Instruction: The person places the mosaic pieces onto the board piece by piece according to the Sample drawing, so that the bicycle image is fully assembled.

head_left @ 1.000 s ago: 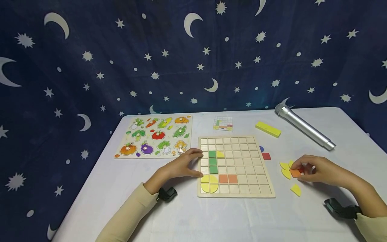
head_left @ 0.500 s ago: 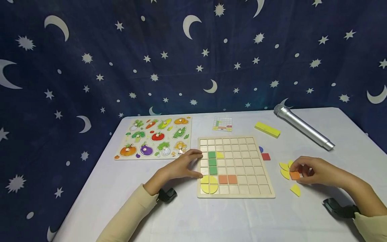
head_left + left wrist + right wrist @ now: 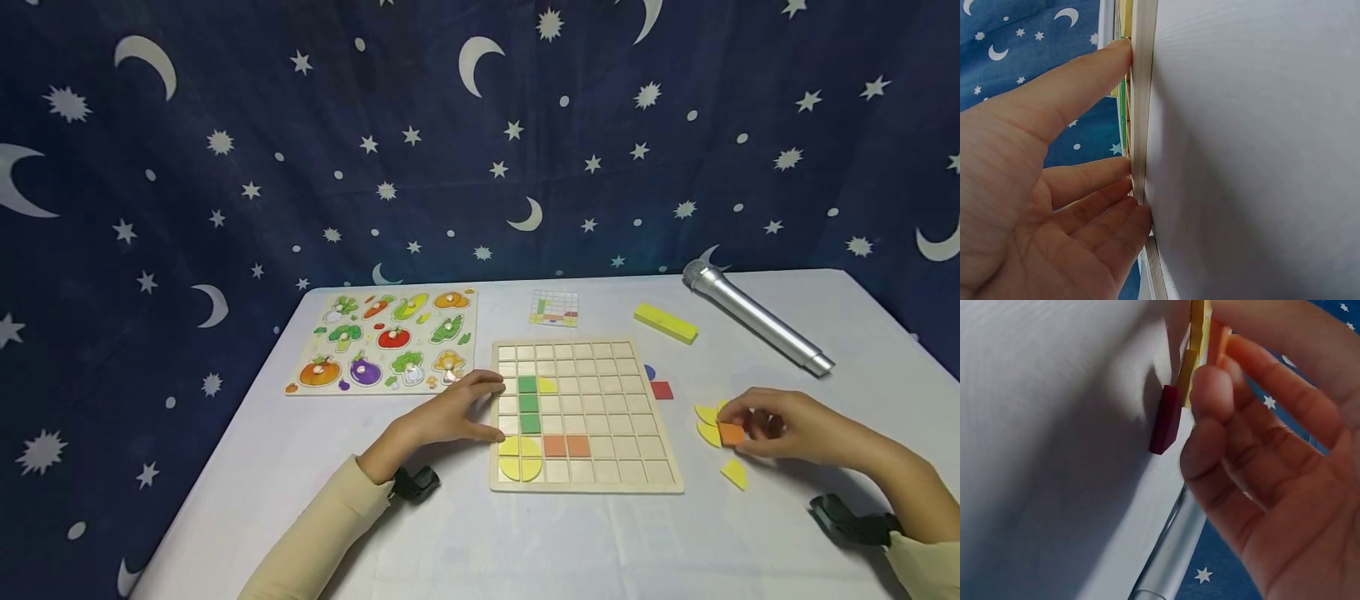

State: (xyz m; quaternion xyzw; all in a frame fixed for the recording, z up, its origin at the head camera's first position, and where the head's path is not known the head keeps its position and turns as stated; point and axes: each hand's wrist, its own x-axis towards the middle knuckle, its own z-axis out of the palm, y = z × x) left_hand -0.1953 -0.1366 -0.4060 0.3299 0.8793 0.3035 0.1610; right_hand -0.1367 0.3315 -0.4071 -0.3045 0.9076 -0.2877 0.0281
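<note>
My left hand (image 3: pixel 453 412) touches the left edge of a wooden grid board (image 3: pixel 607 404), thumb and fingers spread apart along it; the left wrist view shows the fingertips against that edge (image 3: pixel 1142 94). On the board lie green square tiles (image 3: pixel 528 403), two orange square tiles (image 3: pixel 566 446), a yellow quarter-circle tile (image 3: pixel 547 385) and a yellow circle of quarter tiles (image 3: pixel 520 458). To the board's right, my right hand (image 3: pixel 795 423) pinches an orange square tile (image 3: pixel 731 434) between thumb and fingers. A dark red piece (image 3: pixel 1166 419) lies under this hand in the right wrist view.
Loose yellow quarter-circle tiles (image 3: pixel 708 434) lie beside the right hand, one (image 3: pixel 734 474) nearer the front. A red square (image 3: pixel 662 390) and a blue piece (image 3: pixel 649 372) sit by the board. Behind are a pattern card (image 3: pixel 554 308), yellow block (image 3: pixel 666 323), silver microphone (image 3: pixel 757 317) and vegetable puzzle (image 3: pixel 427 342).
The orange tile in my right hand has turned slightly and shows more of its face. My left hand stays at the board's edge. The whole view shifts a little.
</note>
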